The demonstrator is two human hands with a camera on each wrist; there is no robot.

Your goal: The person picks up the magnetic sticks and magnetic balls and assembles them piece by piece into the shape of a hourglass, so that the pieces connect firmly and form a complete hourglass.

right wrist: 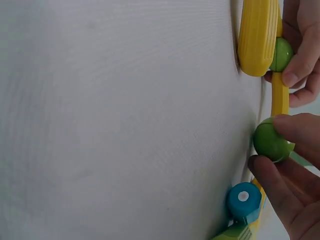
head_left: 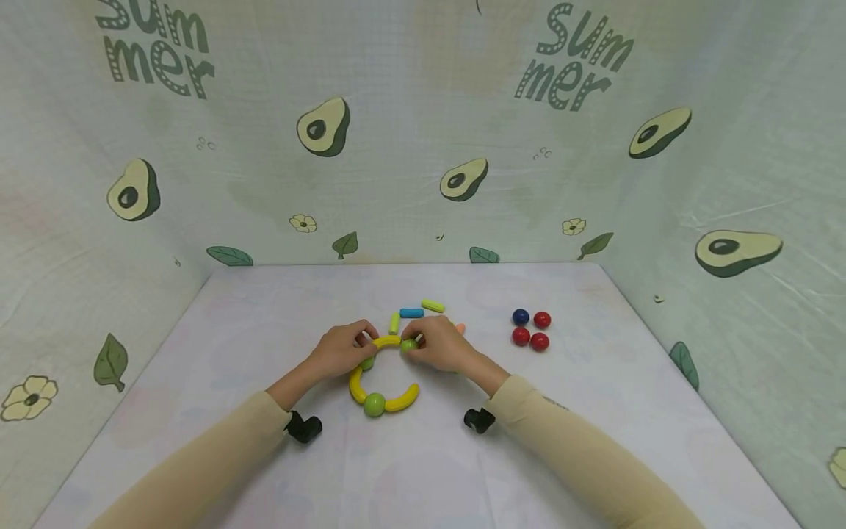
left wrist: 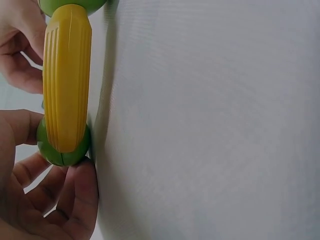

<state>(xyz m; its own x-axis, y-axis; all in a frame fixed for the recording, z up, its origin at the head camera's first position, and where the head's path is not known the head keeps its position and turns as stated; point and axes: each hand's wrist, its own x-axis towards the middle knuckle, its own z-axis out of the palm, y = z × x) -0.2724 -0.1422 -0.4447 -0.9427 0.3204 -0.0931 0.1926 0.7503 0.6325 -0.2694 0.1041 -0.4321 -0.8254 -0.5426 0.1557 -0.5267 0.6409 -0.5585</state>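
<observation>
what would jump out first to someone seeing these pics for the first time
Probably the bright open ring of curved yellow pieces and green balls mid-table, with a gap on its right side, where the left hand holds the far left and the right hand pinches a green ball. Next, perhaps, three red balls and a dark blue ball clustered to the right, then the avocado prints on the cloth behind.

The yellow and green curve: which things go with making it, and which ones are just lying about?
Part of the job, it seems:
curved yellow pieces
green balls

Probably just lying about:
blue stick
yellow-green sticks
orange piece, partly hidden
dark blue ball
red balls
</observation>
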